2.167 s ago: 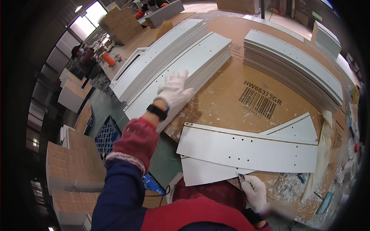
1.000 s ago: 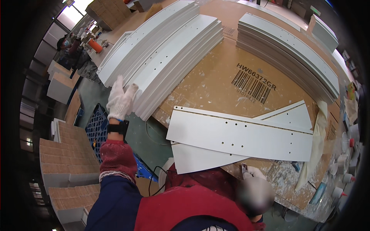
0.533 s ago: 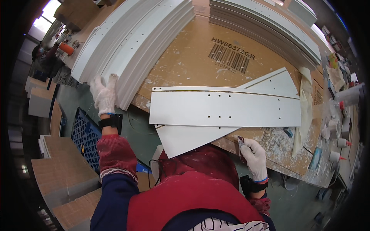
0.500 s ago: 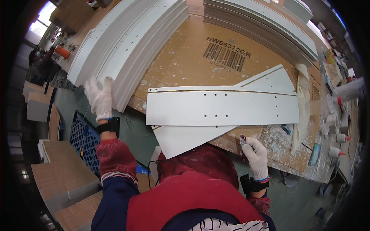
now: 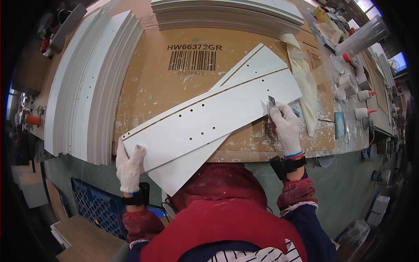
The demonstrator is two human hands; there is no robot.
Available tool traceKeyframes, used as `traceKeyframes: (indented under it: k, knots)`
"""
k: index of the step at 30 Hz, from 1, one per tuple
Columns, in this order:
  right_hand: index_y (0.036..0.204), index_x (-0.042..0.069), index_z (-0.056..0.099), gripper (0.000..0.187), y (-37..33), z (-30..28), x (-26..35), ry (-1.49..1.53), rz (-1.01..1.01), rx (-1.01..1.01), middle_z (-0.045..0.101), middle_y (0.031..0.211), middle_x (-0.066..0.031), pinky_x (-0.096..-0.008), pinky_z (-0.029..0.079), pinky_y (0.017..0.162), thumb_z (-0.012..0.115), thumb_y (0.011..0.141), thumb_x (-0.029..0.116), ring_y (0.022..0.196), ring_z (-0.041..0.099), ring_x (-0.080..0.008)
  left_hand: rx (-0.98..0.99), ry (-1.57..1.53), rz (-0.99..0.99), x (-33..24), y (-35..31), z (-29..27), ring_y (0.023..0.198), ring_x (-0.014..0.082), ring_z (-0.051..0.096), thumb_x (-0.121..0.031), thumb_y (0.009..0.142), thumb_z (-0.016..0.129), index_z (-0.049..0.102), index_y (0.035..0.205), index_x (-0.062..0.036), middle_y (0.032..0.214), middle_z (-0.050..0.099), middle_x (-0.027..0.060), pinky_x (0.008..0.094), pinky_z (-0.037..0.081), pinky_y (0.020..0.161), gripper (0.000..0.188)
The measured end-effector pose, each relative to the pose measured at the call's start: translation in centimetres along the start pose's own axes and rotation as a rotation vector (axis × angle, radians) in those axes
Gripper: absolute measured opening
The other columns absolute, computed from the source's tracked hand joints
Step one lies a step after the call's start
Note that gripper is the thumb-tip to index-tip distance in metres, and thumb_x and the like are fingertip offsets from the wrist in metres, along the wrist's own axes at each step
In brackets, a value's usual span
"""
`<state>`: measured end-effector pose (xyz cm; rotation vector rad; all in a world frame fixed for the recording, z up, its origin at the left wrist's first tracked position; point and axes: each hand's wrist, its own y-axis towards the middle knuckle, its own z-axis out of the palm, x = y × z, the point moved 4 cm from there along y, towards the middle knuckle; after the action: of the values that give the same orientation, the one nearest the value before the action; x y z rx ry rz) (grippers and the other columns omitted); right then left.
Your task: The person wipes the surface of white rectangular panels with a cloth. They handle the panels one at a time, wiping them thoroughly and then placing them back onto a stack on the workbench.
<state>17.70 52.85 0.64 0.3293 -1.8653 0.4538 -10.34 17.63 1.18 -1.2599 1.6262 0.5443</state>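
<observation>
A long white board (image 5: 227,107) with drilled holes and a groove along its far edge lies slanted in front of me. Its near-left end is gripped by my white-gloved left hand (image 5: 129,168), fingers at the end edge and thumb on top. Beneath it, crossing at an angle, a second white board (image 5: 185,172) shows at both ends. My right hand (image 5: 286,126), also gloved, pinches a small flat scraper-like tool (image 5: 271,101) with a dark part, at the upper board's near edge toward its right end. The fingers partly hide the tool.
Cardboard (image 5: 148,65) covers the worktable. White boards are stacked at the left (image 5: 94,87) and far side (image 5: 227,17). Pale cloth (image 5: 305,87), a blue-green block (image 5: 339,125) and red-tipped bottles (image 5: 361,113) lie right; a blue plastic pallet (image 5: 94,205) stands below left.
My left hand has come from beside the left stack onto the upper board's end. That board now slants, its right end farther away. My right hand has brought the tool up to the board's edge.
</observation>
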Motion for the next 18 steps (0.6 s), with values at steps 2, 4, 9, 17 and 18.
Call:
traceKeyframes:
  k: [2,4,9,17,18]
  knots:
    - [0.105,-0.002,0.062,0.022,-0.5,1.1,0.3,-0.054,-0.009,0.074,0.060,0.082,-0.0006,-0.0227,0.044,0.066,0.059,0.091,0.015,0.074,0.051,-0.0057,-0.053,-0.106,-0.002,-1.8,-1.6,-0.2,0.095,0.0173,0.059,-0.013,0.083,0.063,0.044,0.133,0.0043,0.111,0.061,0.0129,0.0282,0.047,0.085,0.056]
    - [0.103,-0.001,0.062,0.017,-1.9,2.2,2.5,-0.203,-0.051,0.179,0.055,0.080,0.0020,-0.0209,0.041,0.063,0.059,0.092,0.012,0.073,0.047,-0.0036,-0.117,-0.141,-0.049,-2.6,-3.4,-1.2,0.092,0.0148,0.059,-0.010,0.088,0.059,0.049,0.129,0.0037,0.109,0.061,0.0113,0.0265,0.048,0.083,0.045]
    - [0.103,0.003,0.064,0.018,-5.1,7.0,5.6,-0.500,-0.755,0.259,0.065,0.086,-0.0132,-0.0313,0.051,0.063,0.059,0.088,0.011,0.073,0.063,-0.0229,-0.140,-0.474,-0.222,3.7,-8.3,-2.7,0.092,0.0162,0.059,-0.016,0.088,0.062,0.047,0.128,0.0024,0.108,0.060,0.0108,0.0281,0.049,0.083,0.046]
    - [0.090,0.008,0.056,0.011,-14.5,17.5,4.1,-0.648,-1.012,0.752,0.056,0.079,-0.0084,-0.0401,0.052,0.057,0.055,0.082,0.015,0.071,0.064,-0.0260,-0.160,-0.621,-0.321,6.3,-13.9,-2.5,0.101,0.0203,0.060,-0.023,0.096,0.055,0.043,0.131,0.0013,0.118,0.057,0.0134,0.0327,0.051,0.084,0.044]
    - [0.090,0.008,0.056,0.011,-14.6,17.9,4.5,-0.662,-1.000,0.797,0.056,0.079,-0.0085,-0.0398,0.052,0.057,0.055,0.082,0.015,0.072,0.064,-0.0259,-0.189,-0.640,-0.326,6.3,-13.9,-2.6,0.102,0.0206,0.060,-0.023,0.096,0.055,0.043,0.131,0.0010,0.119,0.057,0.0135,0.0333,0.051,0.085,0.044]
